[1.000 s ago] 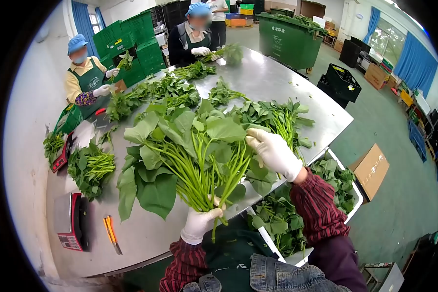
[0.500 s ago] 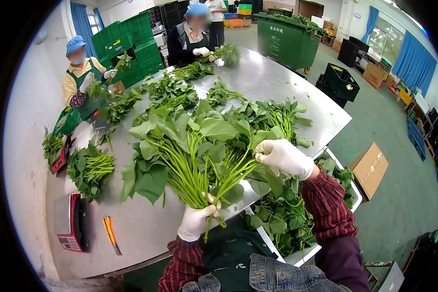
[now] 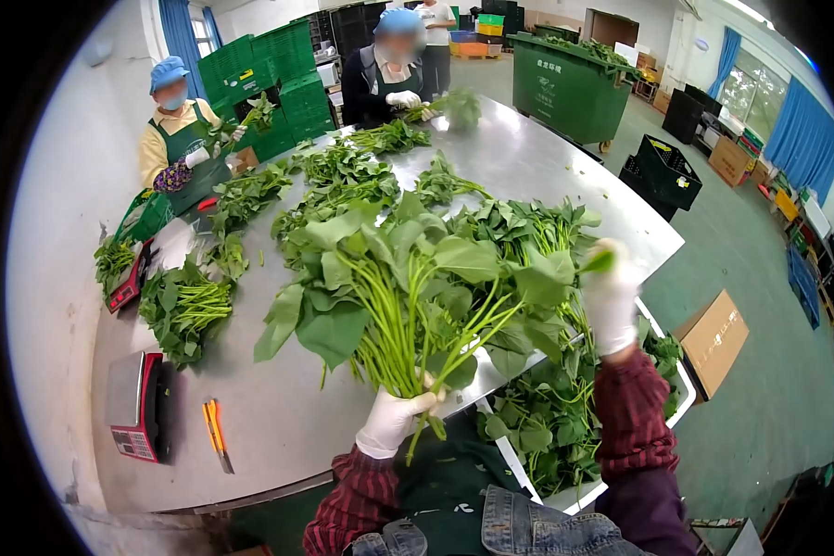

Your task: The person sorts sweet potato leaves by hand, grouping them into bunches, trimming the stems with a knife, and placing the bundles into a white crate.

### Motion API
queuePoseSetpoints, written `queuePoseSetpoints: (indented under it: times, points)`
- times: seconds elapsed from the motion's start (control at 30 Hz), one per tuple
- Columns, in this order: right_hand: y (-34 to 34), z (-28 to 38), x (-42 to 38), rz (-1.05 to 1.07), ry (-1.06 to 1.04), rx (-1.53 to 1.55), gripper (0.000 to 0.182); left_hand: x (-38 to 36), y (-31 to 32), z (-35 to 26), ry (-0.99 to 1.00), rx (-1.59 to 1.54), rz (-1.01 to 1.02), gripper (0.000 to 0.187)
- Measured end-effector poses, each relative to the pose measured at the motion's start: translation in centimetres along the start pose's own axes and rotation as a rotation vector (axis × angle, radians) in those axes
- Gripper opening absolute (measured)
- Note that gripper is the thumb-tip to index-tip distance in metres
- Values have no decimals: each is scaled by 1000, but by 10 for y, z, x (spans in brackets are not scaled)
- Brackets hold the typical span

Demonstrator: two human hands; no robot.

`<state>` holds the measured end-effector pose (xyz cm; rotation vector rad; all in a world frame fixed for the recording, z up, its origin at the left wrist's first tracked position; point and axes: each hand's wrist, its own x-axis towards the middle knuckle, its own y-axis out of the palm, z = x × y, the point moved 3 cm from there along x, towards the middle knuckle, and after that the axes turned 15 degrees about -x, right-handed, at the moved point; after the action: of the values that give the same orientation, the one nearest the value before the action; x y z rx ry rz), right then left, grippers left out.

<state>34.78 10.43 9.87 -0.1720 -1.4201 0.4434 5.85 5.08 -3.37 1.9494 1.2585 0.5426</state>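
Observation:
My left hand [image 3: 394,422], in a white glove, is closed around the lower stems of a thick bunch of leafy greens [image 3: 394,324]. The bunch fans upward over the table's near edge, its broad leaves at the top. My right hand [image 3: 612,301], also gloved, is raised right of the bunch and smeared by motion. A single green leaf [image 3: 600,260] shows at its fingertips. Below that hand stands a white box [image 3: 514,463] filled with loose greens [image 3: 547,417].
More greens [image 3: 343,176] lie across the metal table [image 3: 278,417]. At left are a tied-looking bunch [image 3: 190,310], a red scale [image 3: 139,403] and an orange cutter [image 3: 215,434]. Two co-workers [image 3: 181,148] [image 3: 389,74] handle greens across the table. A green bin [image 3: 570,88] and cardboard [image 3: 713,343] stand right.
My right hand has moved right and slightly up, away from the bunch, with a leaf at its fingertips. My left hand keeps its hold on the bunch. The view has shifted slightly.

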Motion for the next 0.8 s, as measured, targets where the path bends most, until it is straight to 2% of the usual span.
queuePoseSetpoints:
  times: [0.07,0.1,0.13,0.2,0.23,0.27,0.33,0.4,0.43,0.47,0.5,0.53,0.6,0.67,0.7,0.73,0.8]
  points:
    - [-17,-47,8,10,181,-78,8,-6,-3,-6,41,-21,-64,23]
    - [-28,-63,11,70,217,-132,7,-5,-12,-6,65,-34,-33,31]
    - [-37,-78,9,130,249,-180,10,-6,-11,-10,84,-31,-43,31]
    - [-40,-112,-11,392,319,-596,16,-6,-7,-18,130,-37,-61,45]
    - [-42,-117,-24,415,245,-642,17,-5,-10,-21,147,-5,-51,55]
    - [-44,-117,-38,435,169,-691,18,-4,-10,-24,164,21,-77,52]
    - [-43,-96,-67,515,470,-646,12,-2,-16,-25,191,12,-85,48]
    - [-32,-66,-111,311,312,-253,9,0,-12,-25,215,-16,-107,46]
    - [-28,-35,-122,405,430,-153,10,2,-10,-25,216,-37,-117,43]
    - [-32,12,-120,486,372,-51,12,4,-8,-25,227,-39,-121,43]
    - [-34,52,-120,469,257,153,17,5,-5,-24,239,-37,-120,40]
    - [-35,83,-128,598,277,258,31,7,-2,-23,246,-34,-120,37]
    - [-39,135,-131,720,30,295,44,10,0,-17,247,1,-132,28]
    - [-26,163,-127,738,-147,244,59,10,6,-13,257,-33,-164,29]
    - [-16,163,-135,850,-190,181,56,7,9,-11,219,-48,-158,32]
    - [-7,159,-139,850,-192,177,56,7,8,-13,220,-52,-155,32]
    - [2,152,-135,863,-245,365,47,7,7,-20,156,-17,-85,41]
